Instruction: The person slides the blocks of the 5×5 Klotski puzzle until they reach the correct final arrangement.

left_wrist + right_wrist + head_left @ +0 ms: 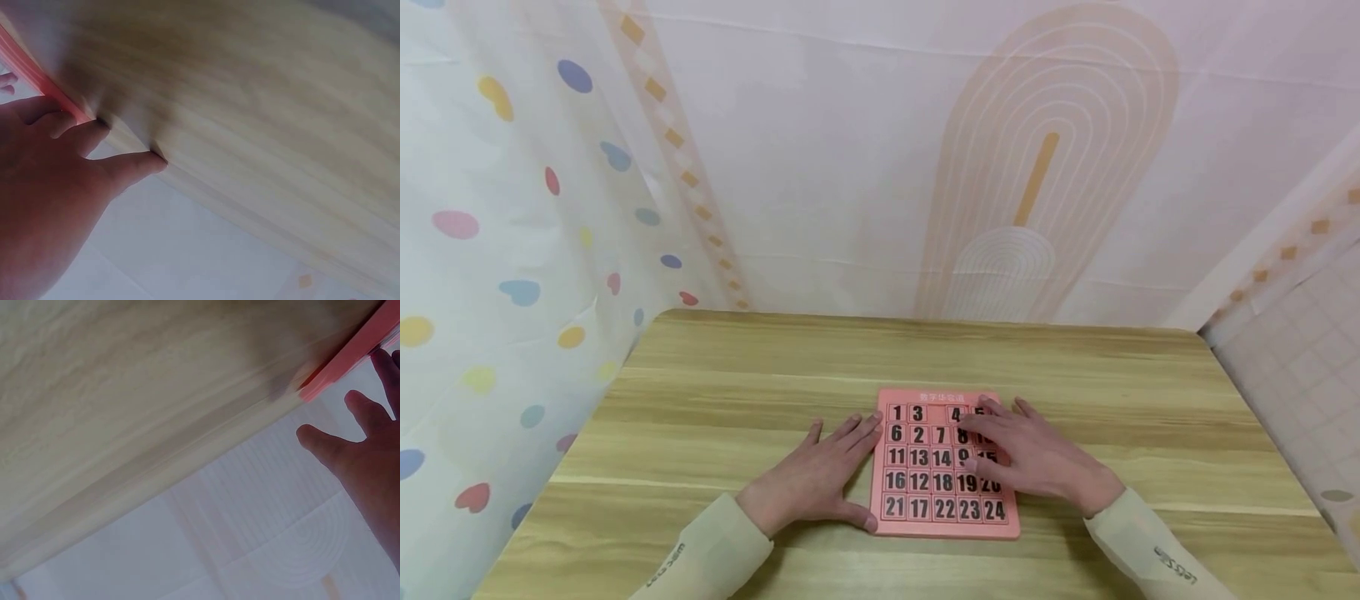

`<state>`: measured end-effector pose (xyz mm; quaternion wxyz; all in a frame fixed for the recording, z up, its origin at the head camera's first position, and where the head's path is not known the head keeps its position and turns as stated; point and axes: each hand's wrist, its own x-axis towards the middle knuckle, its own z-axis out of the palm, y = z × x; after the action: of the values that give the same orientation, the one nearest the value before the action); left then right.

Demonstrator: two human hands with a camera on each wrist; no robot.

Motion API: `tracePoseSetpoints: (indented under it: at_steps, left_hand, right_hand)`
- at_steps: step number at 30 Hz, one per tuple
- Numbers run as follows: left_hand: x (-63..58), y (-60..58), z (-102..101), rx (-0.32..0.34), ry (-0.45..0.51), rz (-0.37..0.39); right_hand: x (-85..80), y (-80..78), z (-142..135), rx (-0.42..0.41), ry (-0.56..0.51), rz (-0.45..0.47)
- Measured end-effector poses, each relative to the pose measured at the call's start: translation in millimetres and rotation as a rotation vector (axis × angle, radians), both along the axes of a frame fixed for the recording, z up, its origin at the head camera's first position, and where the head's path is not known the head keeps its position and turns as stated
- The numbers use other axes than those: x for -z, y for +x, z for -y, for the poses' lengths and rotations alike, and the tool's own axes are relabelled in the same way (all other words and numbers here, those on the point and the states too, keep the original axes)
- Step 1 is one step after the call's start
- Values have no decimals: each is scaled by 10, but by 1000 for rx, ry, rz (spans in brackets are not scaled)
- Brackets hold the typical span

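A pink number slide puzzle (943, 529) lies flat on the table, its numbered tiles facing up. The top row reads 1, 3, a gap, then the 4 tile (954, 415) and a partly covered 5. My left hand (816, 482) rests along the puzzle's left side, fingers spread, with the fingertips at the upper edge and the thumb at the lower corner. From the right, my right hand (1033, 450) reaches over the puzzle with loosely bent fingers. Its index fingertip is right by the 4 and 8 tiles, and the hand hides part of the right column.
The wood-grain table (760, 358) extends around the puzzle on all sides. Behind it hangs a pale curtain (820, 167) with arch patterns, and a dotted one (512, 208) covers the left side.
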<state>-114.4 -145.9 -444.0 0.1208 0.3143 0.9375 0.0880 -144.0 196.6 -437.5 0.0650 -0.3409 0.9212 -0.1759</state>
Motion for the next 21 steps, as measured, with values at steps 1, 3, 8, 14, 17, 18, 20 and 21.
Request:
tracePoseSetpoints:
  at_steps: [1,3,8,14,17,18,20,21]
  left_hand:
    - [1,-1,1,2,0,-4]
    - [2,-4,-2,7,-1,-8]
    - [2,-7,-11,16,2,-11]
    - [11,2,-1,8,4,-5]
    - [10,5,4,10,1,-13]
    - [9,6,6,11,0,-14]
    - [5,8,8,12,-2,-16]
    - [2,9,8,12,-3,-16]
  right_hand:
    - [1,0,-5,2,-1,0]
    - [1,2,-12,6,-2,-2]
    - [6,14,-29,17,0,-1]
    - [12,18,-33,16,5,-6]
    - [6,17,-28,18,3,-8]
    - [4,17,-26,18,3,-8]
    - [1,17,-21,18,2,-5]
    - [0,17,-20,18,2,-5]
